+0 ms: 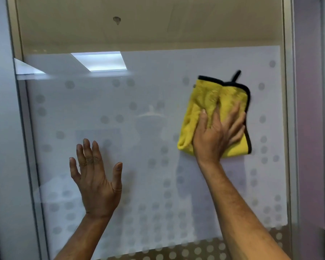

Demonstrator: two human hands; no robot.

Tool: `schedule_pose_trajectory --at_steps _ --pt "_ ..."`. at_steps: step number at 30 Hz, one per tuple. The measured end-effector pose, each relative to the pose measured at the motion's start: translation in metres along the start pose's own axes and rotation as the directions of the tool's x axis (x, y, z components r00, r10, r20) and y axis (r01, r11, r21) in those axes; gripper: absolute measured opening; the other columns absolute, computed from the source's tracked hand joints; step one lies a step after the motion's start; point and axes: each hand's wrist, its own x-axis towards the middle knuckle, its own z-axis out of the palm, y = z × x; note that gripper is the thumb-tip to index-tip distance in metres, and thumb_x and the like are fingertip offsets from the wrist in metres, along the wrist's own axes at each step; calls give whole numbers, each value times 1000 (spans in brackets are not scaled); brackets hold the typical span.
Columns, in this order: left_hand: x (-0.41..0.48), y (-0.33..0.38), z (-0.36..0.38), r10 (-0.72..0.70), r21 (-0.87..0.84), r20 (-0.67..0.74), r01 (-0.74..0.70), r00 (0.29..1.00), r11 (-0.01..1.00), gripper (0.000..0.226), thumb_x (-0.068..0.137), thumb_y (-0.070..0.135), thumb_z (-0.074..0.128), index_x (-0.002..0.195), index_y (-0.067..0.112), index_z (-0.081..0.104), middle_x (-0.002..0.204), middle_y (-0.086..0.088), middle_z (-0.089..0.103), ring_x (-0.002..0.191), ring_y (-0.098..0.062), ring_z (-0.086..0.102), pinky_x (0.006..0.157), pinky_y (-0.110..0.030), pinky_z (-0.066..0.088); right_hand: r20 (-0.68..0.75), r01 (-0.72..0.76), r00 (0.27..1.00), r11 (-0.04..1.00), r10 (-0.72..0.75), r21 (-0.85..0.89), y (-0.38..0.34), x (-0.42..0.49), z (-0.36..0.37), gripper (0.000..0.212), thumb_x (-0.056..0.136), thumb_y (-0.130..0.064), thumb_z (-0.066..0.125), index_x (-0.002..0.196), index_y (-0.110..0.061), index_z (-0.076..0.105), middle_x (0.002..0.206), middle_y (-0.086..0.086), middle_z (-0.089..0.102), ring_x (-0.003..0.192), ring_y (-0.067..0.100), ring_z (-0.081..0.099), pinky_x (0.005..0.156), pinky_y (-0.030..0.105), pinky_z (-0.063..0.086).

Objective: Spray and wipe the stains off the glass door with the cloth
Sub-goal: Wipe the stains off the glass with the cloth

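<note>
Glass door (148, 102) frosted, dotted; right hand (213, 136) presses cloth (210, 102) flat.

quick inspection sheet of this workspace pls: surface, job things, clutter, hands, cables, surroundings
surface: glass door, frosted film with grey dots; no stains can be made out
job's things: yellow cloth with black edging, flat against the glass at upper right; no spray bottle in view
clutter: nothing seen
grippers: right hand presses the cloth with spread fingers; left hand open, palm toward the glass, holding nothing
cables: nothing seen
surroundings: metal frame on both sides; ceiling light at upper left; purple wall at right
</note>
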Motion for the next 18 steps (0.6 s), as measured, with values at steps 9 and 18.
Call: schedule_pose_trajectory --at_steps 9,18 --pt "-1 -2 -3 -33 -149 -9 31 999 988 69 109 47 22 157 -1 35 170 -18 26 161 -32 17 128 -59 9 276 544 789 833 -549 101 -28 -81 -15 58 98 -50 54 155 -41 44 172 13 23 159 40 17 124 62 16" --pt "-15 78 -76 -342 -676 212 390 916 625 67 102 67 35 136 18 64 121 -4 74 114 -18 69 99 -37 53 499 590 577 752 -647 295 46 -142 -80 63 99 -42 53 158 -43 35 175 7 12 162 36 5 125 65 10"
